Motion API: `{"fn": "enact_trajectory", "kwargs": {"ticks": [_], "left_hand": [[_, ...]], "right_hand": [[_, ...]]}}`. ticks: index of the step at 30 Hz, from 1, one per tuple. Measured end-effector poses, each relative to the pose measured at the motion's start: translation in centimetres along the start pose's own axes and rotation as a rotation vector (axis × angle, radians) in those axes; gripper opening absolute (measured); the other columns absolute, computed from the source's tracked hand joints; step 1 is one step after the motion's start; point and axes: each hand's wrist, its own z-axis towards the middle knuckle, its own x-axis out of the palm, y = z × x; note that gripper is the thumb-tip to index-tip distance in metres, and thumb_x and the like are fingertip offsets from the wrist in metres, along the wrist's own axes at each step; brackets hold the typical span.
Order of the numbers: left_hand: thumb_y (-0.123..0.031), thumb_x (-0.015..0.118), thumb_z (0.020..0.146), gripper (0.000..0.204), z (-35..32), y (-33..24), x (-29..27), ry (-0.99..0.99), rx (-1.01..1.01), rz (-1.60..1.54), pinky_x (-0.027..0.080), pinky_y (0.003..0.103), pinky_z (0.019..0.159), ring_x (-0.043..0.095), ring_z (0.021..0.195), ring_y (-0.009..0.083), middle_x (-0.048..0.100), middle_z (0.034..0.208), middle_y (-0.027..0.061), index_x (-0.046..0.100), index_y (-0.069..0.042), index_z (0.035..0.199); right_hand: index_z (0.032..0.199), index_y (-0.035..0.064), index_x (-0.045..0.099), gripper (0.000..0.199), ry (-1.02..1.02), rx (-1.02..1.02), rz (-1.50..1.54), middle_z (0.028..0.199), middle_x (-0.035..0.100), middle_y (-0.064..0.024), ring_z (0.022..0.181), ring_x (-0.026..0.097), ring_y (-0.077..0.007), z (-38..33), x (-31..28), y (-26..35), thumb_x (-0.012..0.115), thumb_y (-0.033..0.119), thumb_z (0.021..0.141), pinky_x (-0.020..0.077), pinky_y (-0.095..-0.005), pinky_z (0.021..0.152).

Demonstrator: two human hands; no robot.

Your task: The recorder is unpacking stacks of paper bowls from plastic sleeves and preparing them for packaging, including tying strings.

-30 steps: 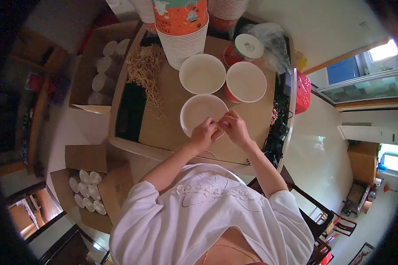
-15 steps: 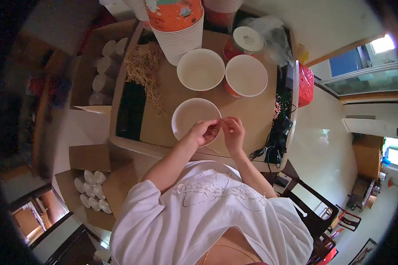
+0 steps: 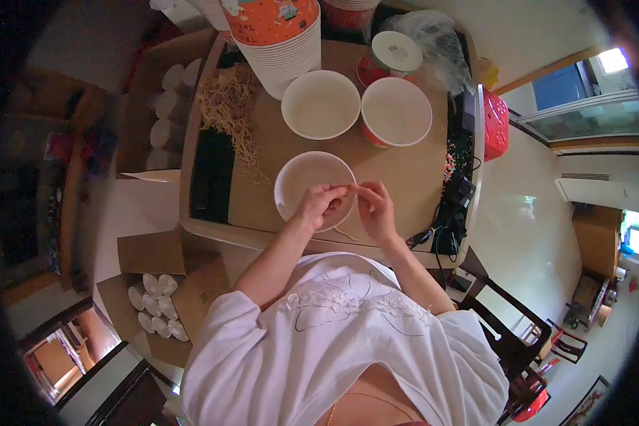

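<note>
The nearest white paper tub (image 3: 291, 186) stands on the brown board, its mouth facing up. Over its right rim my left hand (image 3: 322, 204) and my right hand (image 3: 378, 211) meet at the fingertips, both closed in a pinch. Whatever lies between the fingers is too small to make out. A short pale strand (image 3: 345, 234) lies on the board beside the tub. Farther back are two more open tubs, a white one (image 3: 321, 105) and an orange-sided one (image 3: 397, 112). To the left sits a loose heap of tan strands (image 3: 227, 106).
A tall stack of orange-and-white tubs (image 3: 280, 50) rises at the back, near a lidded tub (image 3: 396, 53) and a clear plastic bag (image 3: 433, 50). Black cables (image 3: 444, 227) lie at the right edge. Cardboard boxes (image 3: 151, 254) with white cups stand to the left.
Both hands stay over the near tub's right rim, still pinching. The left fingers have straightened a little toward the right hand. The whole view has shifted slightly.
</note>
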Motion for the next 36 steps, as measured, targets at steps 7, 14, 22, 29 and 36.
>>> {"fn": "enact_trajectory", "kwargs": {"ticks": [7, 14, 22, 29, 36], "left_hand": [[-0.012, 0.061, 0.082, 0.010, -0.2, 0.3, 0.1, -0.121, 0.338, 0.411, 0.032, 0.019, 0.043, 0.044, 0.052, 0.0034, 0.054, 0.066, -0.0041, 0.063, -0.005, 0.089], [-0.012, 0.061, 0.082, 0.010, -0.5, 0.2, 0.2, -0.150, 0.452, 0.546, 0.032, 0.018, 0.044, 0.045, 0.053, 0.0030, 0.056, 0.068, -0.0038, 0.063, -0.005, 0.089], [-0.019, 0.061, 0.084, 0.014, -1.0, -0.5, 0.3, -0.150, 0.239, 0.385, 0.034, 0.018, 0.043, 0.049, 0.055, 0.0040, 0.062, 0.074, -0.0031, 0.065, -0.007, 0.090], [-0.018, 0.061, 0.084, 0.012, -1.2, -0.5, 0.6, -0.148, 0.284, 0.477, 0.035, 0.018, 0.043, 0.050, 0.055, 0.0037, 0.062, 0.073, -0.0028, 0.065, -0.008, 0.088], [-0.016, 0.061, 0.083, 0.010, -0.9, -0.2, 0.5, -0.148, 0.341, 0.474, 0.035, 0.018, 0.042, 0.049, 0.054, 0.0030, 0.058, 0.069, -0.0037, 0.064, -0.007, 0.085]], "right_hand": [[0.089, 0.0046, 0.066, 0.011, 0.122, 0.122, 0.073, 0.081, 0.054, -0.0066, 0.065, 0.053, -0.0131, 1.8, -0.4, -0.4, 0.063, 0.003, 0.078, 0.0432, -0.0243, 0.058], [0.087, 0.0043, 0.066, 0.010, 0.146, 0.165, 0.104, 0.079, 0.054, -0.0058, 0.065, 0.051, -0.0123, 2.0, -0.1, -0.8, 0.064, 0.004, 0.077, 0.0432, -0.0240, 0.058], [0.082, 0.0034, 0.064, 0.007, 0.137, 0.172, 0.083, 0.078, 0.053, -0.0061, 0.063, 0.051, -0.0134, 2.2, 0.2, -1.6, 0.064, 0.003, 0.075, 0.0439, -0.0249, 0.059], [0.081, 0.0034, 0.064, 0.007, 0.102, 0.185, 0.097, 0.078, 0.054, -0.0063, 0.063, 0.051, -0.0138, 2.2, 0.1, -1.1, 0.065, 0.004, 0.075, 0.0441, -0.0252, 0.058], [0.085, 0.0042, 0.064, 0.008, 0.137, 0.103, 0.071, 0.077, 0.056, -0.0055, 0.064, 0.052, -0.0119, 2.0, 0.1, -1.3, 0.064, 0.006, 0.077, 0.0435, -0.0240, 0.057]]}}
